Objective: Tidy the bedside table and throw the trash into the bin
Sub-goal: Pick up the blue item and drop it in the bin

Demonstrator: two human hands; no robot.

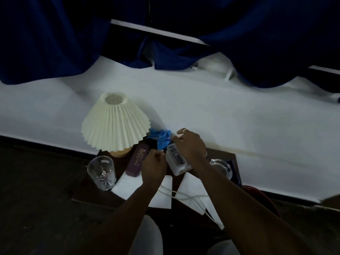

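Observation:
The dark bedside table (pixel 232 158) stands against a white bed. At its back lies a crumpled blue wrapper (pixel 162 139). My left hand (pixel 153 167) is curled, its fingertips pinching the wrapper's lower end. My right hand (pixel 191 144) hovers over a white box (pixel 175 161), with fingers loosely bent just right of the wrapper and holding nothing I can see. White paper sheets (pixel 127 184) and a white cable (pixel 185 196) lie at the table's front.
A pleated cream lamp (pixel 115 122) stands at the back left, with a drinking glass (pixel 102 172) in front of it. A purple case (pixel 137 161) lies by my left hand. A glass ashtray (pixel 220 167) sits at the right. A red curved rim (pixel 265 197) shows beyond the table.

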